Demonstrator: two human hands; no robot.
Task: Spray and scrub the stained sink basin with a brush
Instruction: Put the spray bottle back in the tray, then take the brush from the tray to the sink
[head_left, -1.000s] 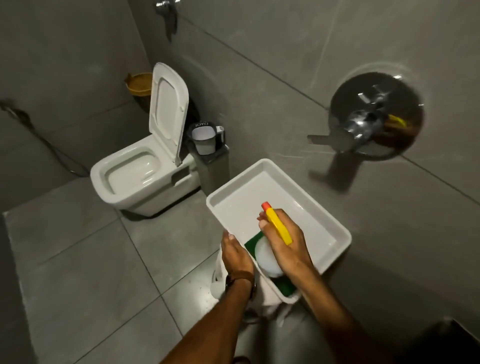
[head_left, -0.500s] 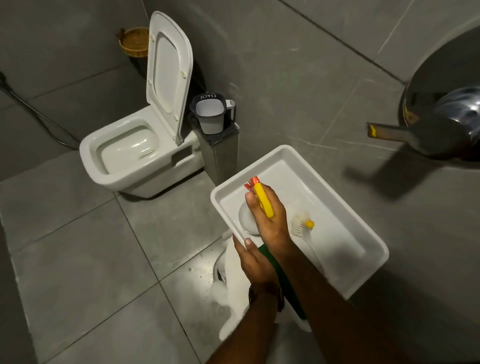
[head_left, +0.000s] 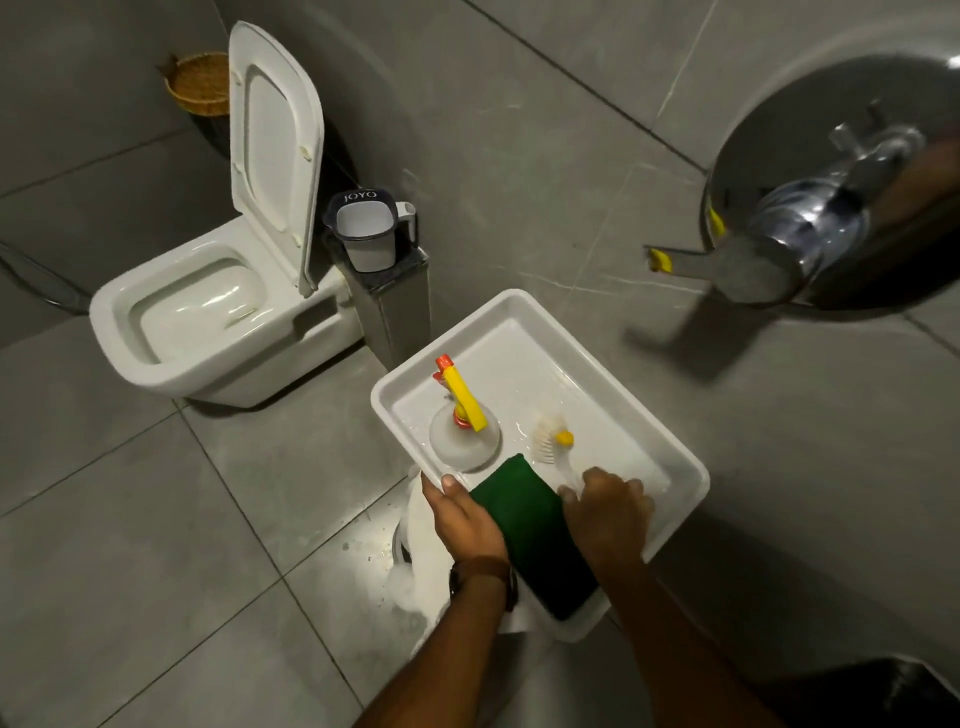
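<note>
The white rectangular sink basin (head_left: 511, 306) is wet inside. A white spray bottle (head_left: 464, 442) with a yellow and red trigger stands upright in its left part, with no hand on it. To the right of the bottle lies a brush (head_left: 549, 439) with white bristles and a yellow neck. My right hand (head_left: 608, 514) covers the end of the handle, its fingers curled over it. A green cloth (head_left: 530, 530) drapes over the near rim between my hands. My left hand (head_left: 467, 519) grips the near-left rim, thumb on top.
A chrome tap (head_left: 779, 249) juts from the wall above the basin's right side. To the left stands a white toilet (head_left: 208, 322) with its lid up, a dark mug (head_left: 366, 228) on a small pedestal and a wicker basket (head_left: 200, 83). Grey floor tiles lie below.
My right hand has let go of the spray bottle, which now stands in the basin, and moved right onto the brush handle. My left hand stays on the rim.
</note>
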